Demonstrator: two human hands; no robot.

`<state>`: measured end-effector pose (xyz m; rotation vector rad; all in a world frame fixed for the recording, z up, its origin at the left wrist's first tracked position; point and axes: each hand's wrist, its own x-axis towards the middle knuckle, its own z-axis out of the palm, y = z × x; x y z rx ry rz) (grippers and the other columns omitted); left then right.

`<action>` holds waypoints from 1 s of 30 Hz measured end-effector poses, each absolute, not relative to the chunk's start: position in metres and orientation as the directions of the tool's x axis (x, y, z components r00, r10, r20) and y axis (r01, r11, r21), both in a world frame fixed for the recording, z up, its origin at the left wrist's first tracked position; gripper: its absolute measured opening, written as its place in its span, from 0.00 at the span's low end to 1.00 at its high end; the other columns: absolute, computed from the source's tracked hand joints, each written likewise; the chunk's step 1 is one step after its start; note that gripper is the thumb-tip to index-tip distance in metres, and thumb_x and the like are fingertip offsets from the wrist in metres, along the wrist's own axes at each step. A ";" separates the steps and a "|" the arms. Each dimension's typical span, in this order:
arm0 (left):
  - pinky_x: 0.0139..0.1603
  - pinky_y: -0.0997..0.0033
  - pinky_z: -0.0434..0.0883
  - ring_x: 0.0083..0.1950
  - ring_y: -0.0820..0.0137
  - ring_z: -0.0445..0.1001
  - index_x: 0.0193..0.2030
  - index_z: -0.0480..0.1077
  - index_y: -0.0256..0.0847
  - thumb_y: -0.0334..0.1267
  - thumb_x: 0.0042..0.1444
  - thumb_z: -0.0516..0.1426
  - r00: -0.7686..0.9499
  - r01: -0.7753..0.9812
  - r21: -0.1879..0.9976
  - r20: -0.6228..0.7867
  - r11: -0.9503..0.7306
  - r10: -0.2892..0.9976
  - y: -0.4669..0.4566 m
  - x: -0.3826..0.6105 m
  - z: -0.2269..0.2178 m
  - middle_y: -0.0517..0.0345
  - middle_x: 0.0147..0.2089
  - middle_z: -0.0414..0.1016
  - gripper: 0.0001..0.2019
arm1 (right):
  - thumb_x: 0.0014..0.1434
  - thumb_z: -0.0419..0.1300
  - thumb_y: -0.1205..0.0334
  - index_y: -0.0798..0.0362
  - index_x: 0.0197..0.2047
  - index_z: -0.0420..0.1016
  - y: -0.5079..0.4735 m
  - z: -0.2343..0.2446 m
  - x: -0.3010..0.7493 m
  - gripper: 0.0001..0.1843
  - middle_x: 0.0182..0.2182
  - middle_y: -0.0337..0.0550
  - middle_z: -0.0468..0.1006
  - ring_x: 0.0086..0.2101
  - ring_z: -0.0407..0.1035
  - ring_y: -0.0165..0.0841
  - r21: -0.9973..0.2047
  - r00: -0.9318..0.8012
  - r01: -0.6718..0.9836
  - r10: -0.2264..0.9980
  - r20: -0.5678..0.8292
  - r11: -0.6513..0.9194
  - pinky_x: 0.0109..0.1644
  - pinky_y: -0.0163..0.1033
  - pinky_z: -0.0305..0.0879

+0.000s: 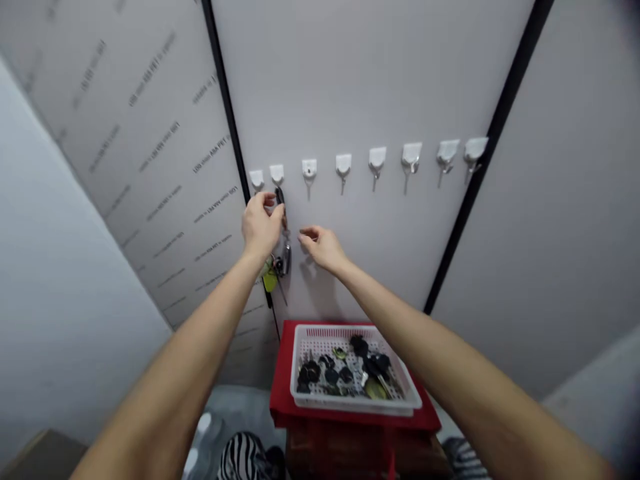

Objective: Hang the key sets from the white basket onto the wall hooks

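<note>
My left hand is raised to the wall and pinches a key bunch with a black strap and a yellow-green tag, just under the second white hook from the left. The bunch dangles below my fingers. My right hand hovers a little to the right of it, fingers loosely curled and apart, holding nothing. A row of several white wall hooks runs across the grey panel; the ones I can see are bare.
Below, a white plastic basket holding several black keys and fobs sits on a red stool. Black vertical strips divide the wall panels. A striped garment shows at the bottom edge.
</note>
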<state>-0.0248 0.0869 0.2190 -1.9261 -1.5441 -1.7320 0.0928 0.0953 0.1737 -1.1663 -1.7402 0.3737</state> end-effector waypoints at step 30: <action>0.41 0.66 0.55 0.42 0.65 0.62 0.44 0.58 0.45 0.35 0.42 0.49 0.357 0.902 0.266 -0.017 -0.340 0.934 0.019 0.036 -0.012 0.54 0.38 0.68 0.18 | 0.44 0.49 0.67 0.56 0.39 0.65 0.007 -0.013 0.184 0.17 0.37 0.45 0.68 0.38 0.60 0.32 -0.587 -0.177 0.776 0.973 0.148 0.230 0.43 0.37 0.54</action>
